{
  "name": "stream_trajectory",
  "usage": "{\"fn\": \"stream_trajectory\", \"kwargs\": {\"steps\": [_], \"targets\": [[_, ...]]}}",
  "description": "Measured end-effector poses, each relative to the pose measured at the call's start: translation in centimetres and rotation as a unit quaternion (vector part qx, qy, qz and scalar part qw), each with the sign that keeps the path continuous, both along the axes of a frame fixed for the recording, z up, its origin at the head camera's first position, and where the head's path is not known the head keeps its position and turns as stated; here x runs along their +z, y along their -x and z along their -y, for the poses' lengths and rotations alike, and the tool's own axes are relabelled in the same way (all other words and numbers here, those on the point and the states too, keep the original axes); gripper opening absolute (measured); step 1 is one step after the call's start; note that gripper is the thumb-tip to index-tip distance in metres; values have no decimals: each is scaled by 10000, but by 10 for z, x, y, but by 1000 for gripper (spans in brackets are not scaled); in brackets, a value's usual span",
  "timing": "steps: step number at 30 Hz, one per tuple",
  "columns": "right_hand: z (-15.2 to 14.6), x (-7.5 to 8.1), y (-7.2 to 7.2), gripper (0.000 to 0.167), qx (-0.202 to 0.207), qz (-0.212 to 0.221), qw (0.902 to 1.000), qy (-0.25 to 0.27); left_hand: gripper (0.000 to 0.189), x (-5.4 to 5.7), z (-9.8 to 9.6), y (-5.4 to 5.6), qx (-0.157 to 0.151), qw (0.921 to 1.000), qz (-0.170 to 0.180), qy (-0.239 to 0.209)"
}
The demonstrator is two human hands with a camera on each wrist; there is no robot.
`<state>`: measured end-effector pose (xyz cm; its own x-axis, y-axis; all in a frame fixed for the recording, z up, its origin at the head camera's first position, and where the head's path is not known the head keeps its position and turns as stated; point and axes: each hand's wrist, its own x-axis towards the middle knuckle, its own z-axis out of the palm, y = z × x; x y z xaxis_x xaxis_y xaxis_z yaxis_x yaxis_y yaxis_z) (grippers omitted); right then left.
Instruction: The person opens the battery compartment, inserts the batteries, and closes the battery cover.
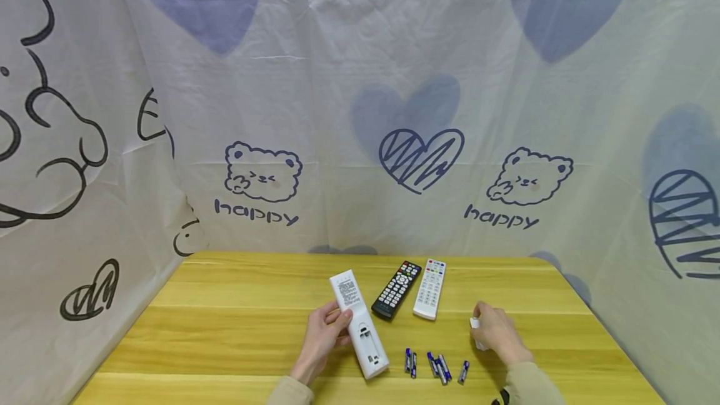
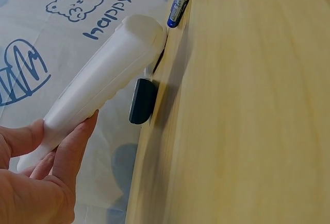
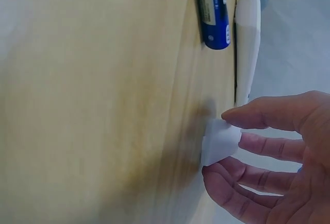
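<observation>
My left hand (image 1: 327, 335) grips a white remote control (image 1: 353, 311), thumb on its back and fingers beneath. The back faces up, and its uncovered battery compartment (image 1: 369, 350) shows no batteries inside. In the left wrist view the remote (image 2: 111, 69) is tilted, raised above the wooden table. My right hand (image 1: 497, 333) pinches a small white battery cover (image 3: 221, 141) between thumb and fingers, close over the table at the right. Several blue AAA-looking batteries (image 1: 441, 367) lie between the two hands, in small groups, with one single battery (image 1: 464, 372) nearest the right hand.
Behind the batteries, a black remote (image 1: 397, 289) and another white remote (image 1: 430, 289) lie buttons up on the wooden table (image 1: 225, 324). A printed cloth (image 1: 337, 111) with hearts and bears hangs at the table's back edge and along both sides.
</observation>
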<state>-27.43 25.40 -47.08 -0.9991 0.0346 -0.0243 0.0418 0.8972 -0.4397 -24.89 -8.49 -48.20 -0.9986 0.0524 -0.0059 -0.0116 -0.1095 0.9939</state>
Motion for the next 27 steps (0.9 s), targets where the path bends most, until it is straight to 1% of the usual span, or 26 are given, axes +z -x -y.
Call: {"fn": "stream_trajectory", "kwargs": {"steps": [7,11,14,17,19,21,22,24,27], "targets": [[2,0,0,28,13,108,9999,14,49,1,1,-1,-7,10000,41,-39],[2,0,0,29,31,85,10000,17,50,1,1,-1,10,10000,47,-39],[0,0,1,35,65,-2,10000,5,51,2,1,-1,20,10000,48,-53],[0,3,-4,36,94,-135,9999,-48,51,2,2,-1,15,10000,55,-42],[2,7,-11,31,115,-124,9998,-48,51,1,2,-1,3,10000,67,-38],[5,12,-20,22,169,-3,9999,-6,51,1,2,-1,2,10000,71,-23],[8,13,-25,21,170,138,9997,84,51,0,2,-1,-5,10000,64,-26],[12,16,-34,24,195,493,9983,259,51,0,2,-1,-20,10000,54,-35],[19,18,-44,29,198,961,9931,649,51,0,2,-2,-33,10000,33,-57]]}}
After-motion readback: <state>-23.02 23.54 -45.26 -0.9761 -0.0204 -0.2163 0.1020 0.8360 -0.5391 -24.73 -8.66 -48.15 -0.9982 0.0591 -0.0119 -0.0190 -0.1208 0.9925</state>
